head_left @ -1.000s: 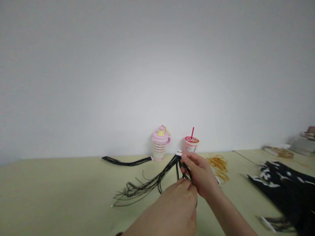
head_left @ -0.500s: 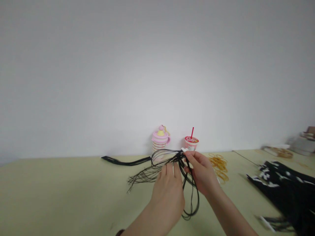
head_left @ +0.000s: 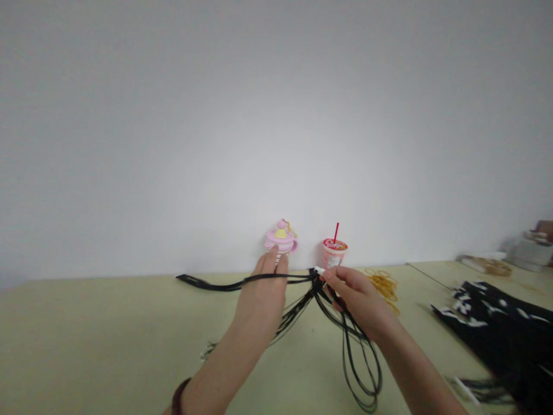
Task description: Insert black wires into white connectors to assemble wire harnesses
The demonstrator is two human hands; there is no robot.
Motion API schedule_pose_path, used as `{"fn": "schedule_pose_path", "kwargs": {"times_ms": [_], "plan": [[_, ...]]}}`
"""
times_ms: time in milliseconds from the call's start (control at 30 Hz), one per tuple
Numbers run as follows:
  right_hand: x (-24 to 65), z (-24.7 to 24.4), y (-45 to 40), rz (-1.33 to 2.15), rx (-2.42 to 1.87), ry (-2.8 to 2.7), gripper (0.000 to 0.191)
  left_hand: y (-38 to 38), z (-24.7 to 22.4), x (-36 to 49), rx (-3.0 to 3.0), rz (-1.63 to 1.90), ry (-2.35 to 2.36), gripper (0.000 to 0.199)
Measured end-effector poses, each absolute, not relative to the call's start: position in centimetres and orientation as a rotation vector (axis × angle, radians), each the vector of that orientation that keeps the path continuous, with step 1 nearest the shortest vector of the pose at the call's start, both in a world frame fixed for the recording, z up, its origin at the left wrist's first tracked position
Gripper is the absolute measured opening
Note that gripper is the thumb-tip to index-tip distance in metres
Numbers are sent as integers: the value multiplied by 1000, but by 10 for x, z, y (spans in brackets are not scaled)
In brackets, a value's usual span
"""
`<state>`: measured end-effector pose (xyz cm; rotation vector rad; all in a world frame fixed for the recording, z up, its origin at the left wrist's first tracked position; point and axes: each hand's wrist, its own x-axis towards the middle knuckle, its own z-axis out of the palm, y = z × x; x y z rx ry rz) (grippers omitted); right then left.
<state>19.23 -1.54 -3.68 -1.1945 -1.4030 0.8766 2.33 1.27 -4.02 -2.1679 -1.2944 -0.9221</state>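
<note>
A bundle of thin black wires (head_left: 317, 282) with a white connector (head_left: 319, 270) at one end hangs above the table. Thumb and fingers of my right hand (head_left: 356, 297) are pinched on the bundle beside that connector. My left hand (head_left: 261, 300) is open, its fingers stretched forward among the wires. One strand crosses over the back of its fingers, and other wires run down behind the wrist. To the left, a flat black strip (head_left: 211, 285) extends from this strand. Long loops (head_left: 371, 386) droop below my right hand. My left palm is hidden.
Against the wall stand a pink teapot-shaped container (head_left: 280, 237) and a pink cup with a red straw (head_left: 334, 253). Yellow rubber bands (head_left: 382, 284) lie right of my right hand. Farther right are black wire bundles with white connectors (head_left: 492, 328) and a pale container (head_left: 531, 253).
My left hand has moved left and forward, and a strand now lies over its fingers. The fanned loose wires have gathered downward. My right hand keeps its pinch; the loops have swung right.
</note>
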Motion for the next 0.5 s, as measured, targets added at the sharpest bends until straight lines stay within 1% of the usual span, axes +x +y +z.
{"fn": "schedule_pose_path", "kwargs": {"times_ms": [100, 167, 233, 267, 300, 367, 433, 500], "plan": [[189, -31, -27, 857, -1202, -1595, 32, 20, -34, 6, -2400, -797, -1561, 41], [187, -29, -32, 890, -1183, -1694, 32, 21, -32, -5, -2596, -721, -1546, 36], [185, -27, -34, 1009, -1153, -1735, 33, 19, -29, -14, -2812, -644, -1473, 28], [185, -27, -34, 1084, -1132, -1730, 33, 18, -28, -17, -2926, -593, -1438, 26], [185, -26, -35, 1155, -1108, -1716, 32, 16, -26, -19, -3043, -545, -1400, 28], [187, -25, -35, 1271, -1065, -1669, 31, 11, -20, -21, -3237, -508, -1319, 43], [188, -25, -36, 1357, -1028, -1614, 28, 6, -16, -19, -3369, -564, -1223, 65], [189, -26, -36, 1441, -964, -1562, 27, 3, -13, -14, -3512, -627, -1067, 79]]}}
